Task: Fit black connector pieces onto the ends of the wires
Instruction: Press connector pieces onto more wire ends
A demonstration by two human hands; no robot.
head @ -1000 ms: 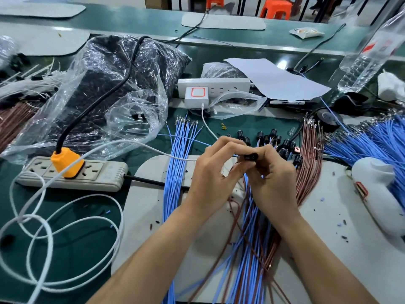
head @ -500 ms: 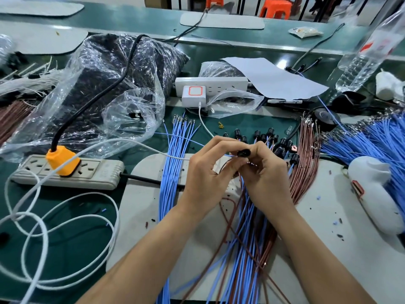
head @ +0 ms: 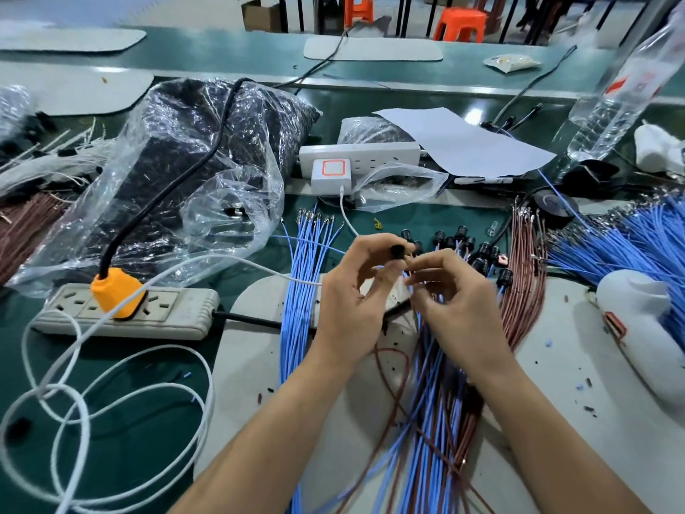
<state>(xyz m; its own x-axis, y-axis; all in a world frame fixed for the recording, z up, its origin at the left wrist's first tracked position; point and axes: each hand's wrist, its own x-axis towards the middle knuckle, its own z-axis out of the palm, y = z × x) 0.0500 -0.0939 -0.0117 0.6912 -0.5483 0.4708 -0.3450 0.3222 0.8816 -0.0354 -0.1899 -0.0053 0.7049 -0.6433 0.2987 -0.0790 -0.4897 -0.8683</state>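
The left grip point(head: 352, 291) pinches a black connector piece point(head: 398, 251) above the middle of the tabletop point(head: 426, 220). The right grip point(head: 456, 302) is curled just beside it, but blurred: I cannot tell what it holds. Blue wires point(head: 426, 383) lie below both.

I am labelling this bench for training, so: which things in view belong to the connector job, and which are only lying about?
Job: black connector pinched in left hand; blue wires; brown wires; other black connectors.
Lying about: power strip; white cable; water bottle; paper sheet.
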